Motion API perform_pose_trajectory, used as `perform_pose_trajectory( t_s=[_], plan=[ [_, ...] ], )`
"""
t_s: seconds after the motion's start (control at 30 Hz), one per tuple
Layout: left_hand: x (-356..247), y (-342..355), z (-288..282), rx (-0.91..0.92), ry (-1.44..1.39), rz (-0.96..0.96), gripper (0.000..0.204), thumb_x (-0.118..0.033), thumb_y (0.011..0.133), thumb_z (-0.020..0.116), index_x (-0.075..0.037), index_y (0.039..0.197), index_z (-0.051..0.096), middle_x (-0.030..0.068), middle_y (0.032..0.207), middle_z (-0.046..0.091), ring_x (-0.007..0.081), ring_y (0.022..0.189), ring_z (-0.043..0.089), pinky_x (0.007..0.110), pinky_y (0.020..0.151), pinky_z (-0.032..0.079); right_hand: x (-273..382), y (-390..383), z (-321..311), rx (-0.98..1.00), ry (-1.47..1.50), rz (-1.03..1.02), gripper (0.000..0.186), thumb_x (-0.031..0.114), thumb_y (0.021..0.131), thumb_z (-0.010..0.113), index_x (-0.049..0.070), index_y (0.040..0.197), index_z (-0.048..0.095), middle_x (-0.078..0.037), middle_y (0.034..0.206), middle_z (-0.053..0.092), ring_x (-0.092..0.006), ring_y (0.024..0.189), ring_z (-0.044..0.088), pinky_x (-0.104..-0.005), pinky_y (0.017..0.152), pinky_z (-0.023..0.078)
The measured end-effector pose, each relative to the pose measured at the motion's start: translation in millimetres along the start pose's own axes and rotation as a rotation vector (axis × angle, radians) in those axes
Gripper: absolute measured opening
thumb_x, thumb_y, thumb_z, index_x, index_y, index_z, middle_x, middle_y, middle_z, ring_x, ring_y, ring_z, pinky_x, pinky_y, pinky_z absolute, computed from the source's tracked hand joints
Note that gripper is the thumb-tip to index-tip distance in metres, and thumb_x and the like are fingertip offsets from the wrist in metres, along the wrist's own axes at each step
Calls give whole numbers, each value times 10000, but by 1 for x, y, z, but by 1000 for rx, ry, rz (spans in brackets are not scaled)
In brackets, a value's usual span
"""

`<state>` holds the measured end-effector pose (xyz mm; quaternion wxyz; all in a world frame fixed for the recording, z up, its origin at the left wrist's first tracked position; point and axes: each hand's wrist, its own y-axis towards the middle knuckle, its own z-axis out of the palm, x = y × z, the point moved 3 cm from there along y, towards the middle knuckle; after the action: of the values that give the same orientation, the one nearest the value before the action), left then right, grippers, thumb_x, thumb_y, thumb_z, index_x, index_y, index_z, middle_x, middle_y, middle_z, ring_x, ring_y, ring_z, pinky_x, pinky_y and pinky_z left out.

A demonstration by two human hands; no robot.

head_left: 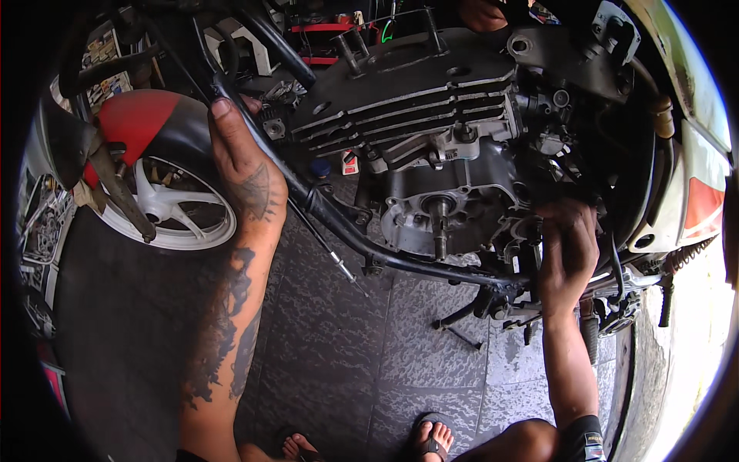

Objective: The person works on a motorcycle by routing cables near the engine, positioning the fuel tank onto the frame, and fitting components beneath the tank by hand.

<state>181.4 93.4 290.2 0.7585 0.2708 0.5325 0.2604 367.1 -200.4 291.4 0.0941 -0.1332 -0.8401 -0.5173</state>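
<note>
My left hand [250, 165] is closed around the black frame tube [265, 142] of a partly stripped motorcycle, thumb on top. My right hand [570, 250] reaches in behind the engine crankcase [454, 200]. Its fingers are curled in the shadow there, and what they grip is hidden. A bare shaft [439, 227] sticks out of the open side of the crankcase. Above it sits the finned cylinder [408, 115], with studs [350, 58] rising from its far end. The carburettor [553, 142] is just above my right hand.
A white front wheel [181, 204] with a red and black fender [138, 123] stands at the left. A loose cable [342, 266] hangs below the frame. My sandalled feet [435, 439] rest on the tiled floor [331, 339]. Part of another person [483, 14] shows at the top.
</note>
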Motion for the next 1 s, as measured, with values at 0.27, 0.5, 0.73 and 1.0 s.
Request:
perform_pose_trajectory(
  t_s=[0.27, 0.5, 0.73, 1.0],
  plan=[
    [-2, 1, 2, 1, -92, -20, 465, -461, 994, 325, -54, 928, 541, 20, 888, 536, 112, 862, 463, 250, 812, 340, 0, 1, 4, -34, 11, -8, 136, -65, 731, 566, 9, 817, 640, -92, 853, 591, -229, 852, 525, -302, 762, 417],
    [0, 3, 1, 40, -32, 24, 483, -445, 1004, 284, -20, 930, 502, 50, 868, 501, 150, 858, 468, 285, 836, 357, -5, -1, 8, -69, 45, 15, 130, -78, 730, 558, 2, 805, 628, -85, 839, 588, -220, 836, 515, -299, 749, 413],
    [-33, 3, -11, -19, 553, 428, 518, -222, 942, 510, 72, 1327, 328, 244, 1314, 264, 322, 1240, 297, 437, 1022, 283, 8, 3, 2, -93, 170, 76, 145, -84, 778, 534, -17, 868, 625, -108, 872, 619, -239, 824, 577, -300, 750, 445],
    [-82, 13, 17, 224, 331, 700, 157, -119, 826, 625, -93, 968, 686, 86, 813, 666, 264, 791, 614, 374, 893, 357, 86, 107, 25, -33, 102, -333, 158, 8, 815, 579, 16, 949, 664, -156, 877, 675, -313, 840, 662, -363, 705, 506]
  ],
)
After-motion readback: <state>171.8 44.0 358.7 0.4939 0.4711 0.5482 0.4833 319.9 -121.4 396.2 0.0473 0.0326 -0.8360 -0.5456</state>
